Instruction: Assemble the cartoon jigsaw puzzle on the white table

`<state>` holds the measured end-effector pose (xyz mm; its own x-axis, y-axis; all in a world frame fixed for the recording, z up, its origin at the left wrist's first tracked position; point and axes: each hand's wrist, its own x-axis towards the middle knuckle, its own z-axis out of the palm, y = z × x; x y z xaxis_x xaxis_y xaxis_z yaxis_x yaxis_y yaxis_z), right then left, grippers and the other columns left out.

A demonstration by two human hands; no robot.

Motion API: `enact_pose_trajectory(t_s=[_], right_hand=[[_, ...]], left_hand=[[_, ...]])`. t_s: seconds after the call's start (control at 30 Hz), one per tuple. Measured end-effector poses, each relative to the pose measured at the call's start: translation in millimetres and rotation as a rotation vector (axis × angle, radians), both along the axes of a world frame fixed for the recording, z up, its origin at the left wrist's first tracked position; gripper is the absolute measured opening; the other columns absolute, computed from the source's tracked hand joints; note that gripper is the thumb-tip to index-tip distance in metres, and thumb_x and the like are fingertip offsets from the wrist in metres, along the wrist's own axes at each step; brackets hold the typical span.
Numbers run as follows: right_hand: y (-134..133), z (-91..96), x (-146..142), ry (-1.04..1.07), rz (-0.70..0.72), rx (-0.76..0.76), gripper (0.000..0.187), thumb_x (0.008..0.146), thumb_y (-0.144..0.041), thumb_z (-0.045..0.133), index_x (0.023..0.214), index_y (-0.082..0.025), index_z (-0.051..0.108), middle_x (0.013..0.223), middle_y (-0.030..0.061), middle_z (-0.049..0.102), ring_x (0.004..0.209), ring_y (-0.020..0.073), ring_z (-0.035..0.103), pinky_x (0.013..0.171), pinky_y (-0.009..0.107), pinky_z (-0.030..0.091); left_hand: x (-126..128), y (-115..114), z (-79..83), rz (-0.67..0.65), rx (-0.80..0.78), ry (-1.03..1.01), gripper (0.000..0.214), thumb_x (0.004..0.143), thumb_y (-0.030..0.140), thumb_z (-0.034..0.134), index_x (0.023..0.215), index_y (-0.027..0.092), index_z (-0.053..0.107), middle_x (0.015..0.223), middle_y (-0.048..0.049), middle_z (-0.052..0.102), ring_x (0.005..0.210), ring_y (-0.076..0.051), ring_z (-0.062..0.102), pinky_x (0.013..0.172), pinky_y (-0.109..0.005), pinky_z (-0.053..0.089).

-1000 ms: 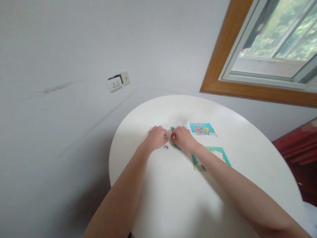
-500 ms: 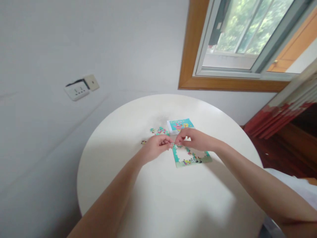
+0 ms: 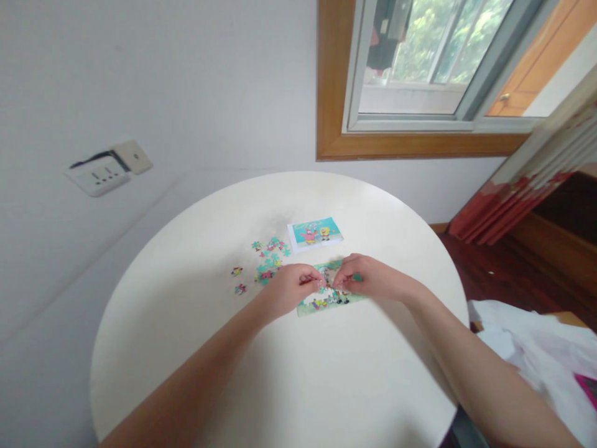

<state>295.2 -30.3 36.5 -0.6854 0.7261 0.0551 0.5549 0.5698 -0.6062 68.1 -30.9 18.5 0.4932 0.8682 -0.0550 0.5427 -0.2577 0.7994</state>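
My left hand point(image 3: 289, 288) and my right hand point(image 3: 366, 279) meet fingertip to fingertip over a small puzzle frame point(image 3: 326, 302) with a green border, lying on the round white table point(image 3: 196, 348). Both hands are curled in a pinch. Between the fingertips sits a small puzzle piece point(image 3: 326, 287), held by both. The hands hide most of the frame. A heap of loose puzzle pieces point(image 3: 268, 261) lies left of my left hand, with two stray pieces point(image 3: 237, 280) further left.
A cartoon reference picture point(image 3: 314, 232) lies behind the frame. The wall carries a socket point(image 3: 100, 174) at the left. A wood-framed window point(image 3: 420, 74) is behind the table, a red-hemmed curtain point(image 3: 527, 186) at the right, white cloth point(image 3: 536, 348) at the lower right.
Both hands have moved from the loose pieces over to the puzzle frame, staying pinched together. The camera has swung, so the table and window sit differently in view.
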Motion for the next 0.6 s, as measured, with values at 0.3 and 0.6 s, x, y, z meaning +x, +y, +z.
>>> enact_pose_trajectory(t_s=[0.3,0.6], right_hand=[[1,1.2,4,-0.099,0.027,0.072,0.022,0.079,-0.008,0.062,0.085,-0.022,0.079,0.085,0.0029,0.075,0.083,0.0170,0.065,0.089,0.031,0.045],[-3,5.3,5,-0.161,0.011,0.049,0.029,0.077,-0.003,0.058,0.085,-0.022,0.079,0.086,0.0028,0.074,0.083,0.0165,0.064,0.080,0.027,0.047]], left_hand=[[27,5,-0.8,0.052,0.054,-0.032,0.011,0.077,0.025,0.063,0.079,0.017,0.071,0.069,-0.0010,0.070,0.064,-0.014,0.064,0.062,-0.022,0.048],[21,-1,9.0,0.058,0.109,0.052,0.011,0.078,0.022,0.065,0.078,0.016,0.074,0.061,0.0019,0.066,0.060,-0.011,0.059,0.062,-0.019,0.044]])
